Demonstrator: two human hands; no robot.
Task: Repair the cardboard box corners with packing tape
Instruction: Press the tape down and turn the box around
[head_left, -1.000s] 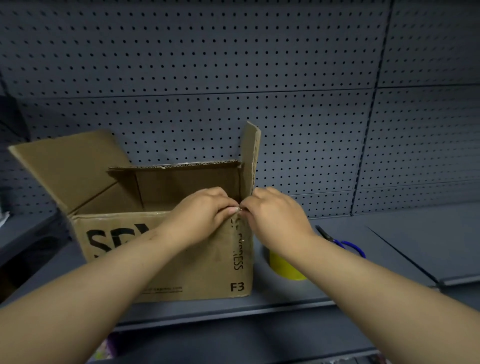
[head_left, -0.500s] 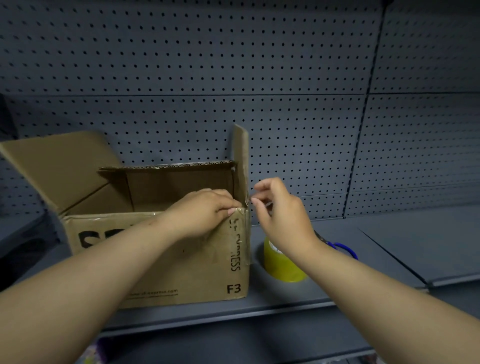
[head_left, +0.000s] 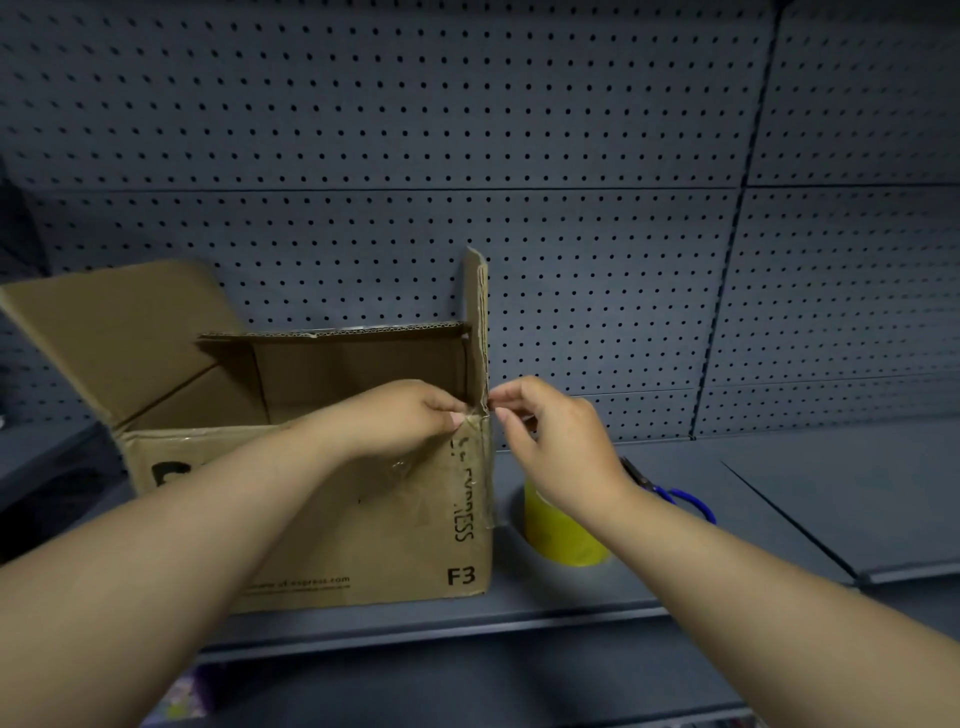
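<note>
Since a second ago the right hand (head_left: 563, 441) has drawn back from the box's near right corner, where both hands then met; now a narrow gap shows between its fingertips and the corner edge. Its thumb and forefinger are pinched together just beside that edge, the other fingers curled; whether they grip a tape end I cannot tell. The left hand (head_left: 400, 418) has stayed put, fingers bent and pressing down on the top of the front wall at the same corner, over a shiny strip of clear tape (head_left: 480, 467) that runs down the corner edge.

The cardboard box (head_left: 332, 530) stands open on the grey shelf (head_left: 571, 608), its front wall close to the shelf's front edge, its right flap upright, its left flap leaning outward. Just right of the box, partly hidden by the right wrist, sits a yellow tape roll (head_left: 558, 535), near the front edge. Blue-handled scissors (head_left: 680, 501) lie behind the roll. Farther right the shelf surface is bare out to a seam between panels. The pegboard (head_left: 571, 156) closes off the back.
</note>
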